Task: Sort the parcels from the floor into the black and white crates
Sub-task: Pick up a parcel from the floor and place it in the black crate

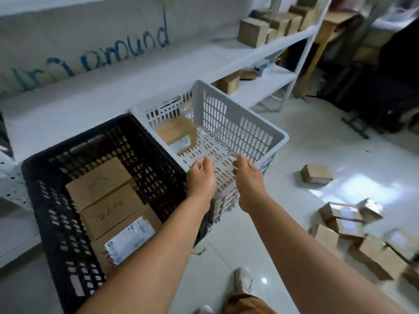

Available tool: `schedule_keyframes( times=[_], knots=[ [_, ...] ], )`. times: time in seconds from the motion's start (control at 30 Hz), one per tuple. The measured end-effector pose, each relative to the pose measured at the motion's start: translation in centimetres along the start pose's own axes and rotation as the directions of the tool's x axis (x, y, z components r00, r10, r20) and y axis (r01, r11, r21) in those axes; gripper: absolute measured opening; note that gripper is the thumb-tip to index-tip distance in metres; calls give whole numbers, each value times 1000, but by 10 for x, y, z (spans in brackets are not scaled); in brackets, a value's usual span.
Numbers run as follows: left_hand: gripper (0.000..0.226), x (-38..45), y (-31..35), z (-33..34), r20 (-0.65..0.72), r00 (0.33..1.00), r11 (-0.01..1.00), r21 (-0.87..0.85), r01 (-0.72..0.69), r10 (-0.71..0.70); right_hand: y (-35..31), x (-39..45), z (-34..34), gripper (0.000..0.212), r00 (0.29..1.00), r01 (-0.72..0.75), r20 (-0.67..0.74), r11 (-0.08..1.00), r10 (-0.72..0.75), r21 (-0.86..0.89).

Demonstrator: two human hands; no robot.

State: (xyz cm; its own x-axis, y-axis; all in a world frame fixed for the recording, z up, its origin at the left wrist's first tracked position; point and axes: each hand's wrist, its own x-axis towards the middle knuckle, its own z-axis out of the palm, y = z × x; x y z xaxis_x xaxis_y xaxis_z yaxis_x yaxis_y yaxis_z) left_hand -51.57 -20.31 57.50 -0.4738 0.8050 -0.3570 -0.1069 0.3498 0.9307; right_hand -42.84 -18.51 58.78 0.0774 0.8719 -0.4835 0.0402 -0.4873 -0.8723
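Note:
A black crate stands at the left with two cardboard parcels inside, one of them bearing a white label. Beside it on the right is a white crate that holds one labelled parcel at its far side. My left hand and my right hand hover over the near edge of the white crate, fingers loosely curled, holding nothing. Several cardboard parcels lie in a heap on the floor at the right, and a single parcel lies apart from them.
A white shelf unit behind the crates carries several cardboard boxes. The crates rest on a white surface along a wall with blue writing. Dark furniture stands at the far right. My shoe is on the glossy tiled floor.

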Motion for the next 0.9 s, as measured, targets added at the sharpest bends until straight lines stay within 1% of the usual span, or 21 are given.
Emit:
schedule_keyframes(
  times=[0.07,0.17,0.3,0.43,0.53,0.6,0.7,0.83,0.9],
  knots=[
    [41,-8,-1,24,76,997,999,45,-24,21,0,2,-27,35,998,-6,-68,998,10,56],
    [37,-21,-4,62,180,983,995,87,-45,29,4,5,-68,31,986,9,-166,996,7,94],
    [25,-38,-14,117,292,956,988,143,-62,17,16,11,-121,35,955,-23,-288,988,67,153],
    [23,-59,-30,177,409,912,979,192,-75,-10,30,13,-183,43,922,-66,-362,976,139,207],
    [23,-74,-48,223,479,876,964,252,-85,-49,40,17,-234,39,898,-89,-394,959,194,269],
    [24,-85,-59,254,512,855,952,293,-90,-77,48,23,-268,35,882,-104,-411,946,230,307],
    [26,-100,-75,301,526,840,933,351,-76,-129,62,37,-318,33,857,-115,-438,928,273,354],
    [25,-114,-96,362,521,830,915,403,-33,-200,80,61,-382,43,816,-137,-471,904,335,405],
    [24,-119,-107,390,520,825,906,422,-21,-223,90,72,-412,44,806,-146,-476,897,352,416]
  ],
)
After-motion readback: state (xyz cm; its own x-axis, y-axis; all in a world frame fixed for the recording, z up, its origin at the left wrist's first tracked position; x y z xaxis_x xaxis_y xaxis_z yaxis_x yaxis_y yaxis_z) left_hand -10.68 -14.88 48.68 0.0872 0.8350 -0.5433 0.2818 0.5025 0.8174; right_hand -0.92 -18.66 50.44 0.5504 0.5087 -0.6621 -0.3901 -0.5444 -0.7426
